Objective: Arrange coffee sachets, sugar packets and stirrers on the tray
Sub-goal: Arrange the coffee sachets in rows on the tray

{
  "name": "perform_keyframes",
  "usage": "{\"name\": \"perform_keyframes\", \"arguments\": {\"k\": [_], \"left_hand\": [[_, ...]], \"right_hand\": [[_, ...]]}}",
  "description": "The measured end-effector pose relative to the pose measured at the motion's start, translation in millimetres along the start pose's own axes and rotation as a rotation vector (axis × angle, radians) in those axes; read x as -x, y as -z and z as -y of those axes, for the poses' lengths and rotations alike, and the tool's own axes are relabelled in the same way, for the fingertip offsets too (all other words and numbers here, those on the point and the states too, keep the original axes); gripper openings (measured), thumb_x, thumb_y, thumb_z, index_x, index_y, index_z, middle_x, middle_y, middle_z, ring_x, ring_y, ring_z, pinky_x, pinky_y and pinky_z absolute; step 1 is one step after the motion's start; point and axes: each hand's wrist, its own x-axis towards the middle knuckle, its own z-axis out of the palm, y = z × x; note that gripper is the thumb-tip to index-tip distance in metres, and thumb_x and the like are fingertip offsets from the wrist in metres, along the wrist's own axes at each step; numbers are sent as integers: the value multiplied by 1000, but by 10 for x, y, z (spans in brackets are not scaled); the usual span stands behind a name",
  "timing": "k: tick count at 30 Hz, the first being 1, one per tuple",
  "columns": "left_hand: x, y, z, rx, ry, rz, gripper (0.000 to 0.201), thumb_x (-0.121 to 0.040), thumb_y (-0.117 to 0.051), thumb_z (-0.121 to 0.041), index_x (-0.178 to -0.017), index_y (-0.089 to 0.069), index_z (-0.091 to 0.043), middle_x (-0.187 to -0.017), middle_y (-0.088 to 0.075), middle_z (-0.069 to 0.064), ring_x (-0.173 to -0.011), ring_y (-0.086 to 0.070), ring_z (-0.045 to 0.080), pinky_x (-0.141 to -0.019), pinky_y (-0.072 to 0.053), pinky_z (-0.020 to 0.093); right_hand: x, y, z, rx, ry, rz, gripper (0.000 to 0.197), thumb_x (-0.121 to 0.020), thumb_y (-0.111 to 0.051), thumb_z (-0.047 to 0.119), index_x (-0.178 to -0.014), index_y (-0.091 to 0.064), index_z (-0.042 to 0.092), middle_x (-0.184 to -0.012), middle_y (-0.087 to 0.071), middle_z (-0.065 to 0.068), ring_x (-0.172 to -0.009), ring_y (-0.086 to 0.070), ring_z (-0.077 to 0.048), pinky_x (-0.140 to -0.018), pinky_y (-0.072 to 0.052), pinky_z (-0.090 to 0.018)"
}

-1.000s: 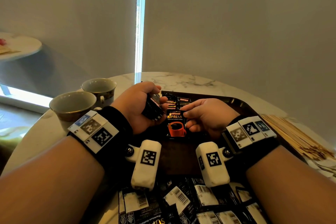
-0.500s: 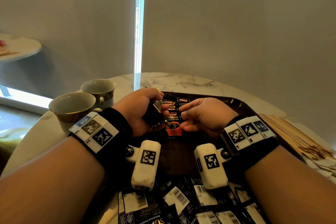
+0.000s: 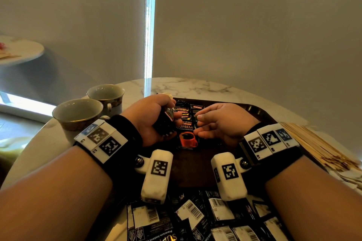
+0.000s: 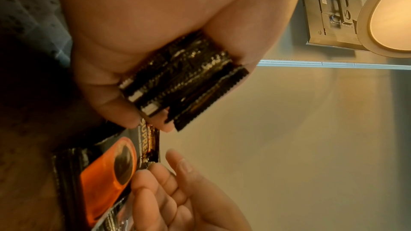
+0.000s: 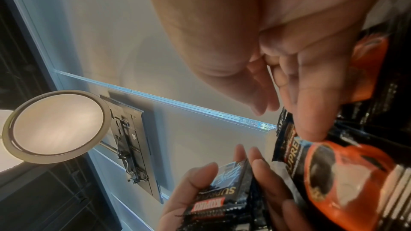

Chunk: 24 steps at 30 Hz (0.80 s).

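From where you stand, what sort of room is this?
Probably a hotel room or lounge coffee corner: a round marble table, two china cups, a tray of instant coffee sachets, and roller blinds behind.

The left hand [image 4: 138, 44] holds a stack of black foil coffee sachets [image 4: 184, 80] in its grip. Below the stack, right fingers [image 4: 177, 187] touch a black-and-orange sachet [image 4: 104, 173].

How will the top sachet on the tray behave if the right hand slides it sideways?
The top sachet looks like glossy foil, so it probably slides easily over the sachets beneath. It seems thin and floppy, likely buckling if pushed at one edge. The right hand should press flat.
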Motion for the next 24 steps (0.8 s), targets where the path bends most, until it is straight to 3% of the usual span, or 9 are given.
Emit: {"name": "perform_keyframes", "arguments": {"k": [5,9,16,20,24], "left_hand": [[18,-6,-4,-3,0,3,21,-96,-51,-17,-115,-60,-19,-88,-68,9,-77,-66,24,-81,-49,43],[32,-19,-11,50,-1,4,20,-96,-52,-18,-115,-58,-16,-88,-66,11,-71,-63,22,-71,-48,37],[60,5,-46,248,-40,66,30,-93,-55,-41,-103,-56,-13,-81,-58,9,-64,-53,18,-65,-43,32],[73,7,-52,314,-81,68,34,-91,-43,-29,-113,-60,-10,-91,-63,16,-70,-59,24,-68,-49,35],[62,-20,-59,237,-153,78,43,-91,-38,-12,-129,-58,-11,-110,-71,25,-86,-71,34,-80,-55,46]], "right_hand": [[8,0,10,-5,-5,8,10,-94,-63,2,-104,-64,2,-100,-66,-20,-80,-75,-30,-68,-61,-34],[9,-9,3,-7,1,7,9,-94,-64,3,-103,-64,2,-98,-66,-20,-76,-75,-28,-65,-61,-33],[13,29,40,-49,102,20,6,-95,-64,6,-100,-64,4,-71,-64,-12,-54,-62,-18,-44,-49,-29],[-15,42,48,-56,209,69,4,-93,-66,8,-97,-67,9,-71,-64,-5,-57,-58,-16,-48,-45,-28],[-17,62,53,-43,326,138,17,-88,-69,2,-97,-75,16,-80,-65,-4,-61,-56,-15,-56,-43,-33]]}}
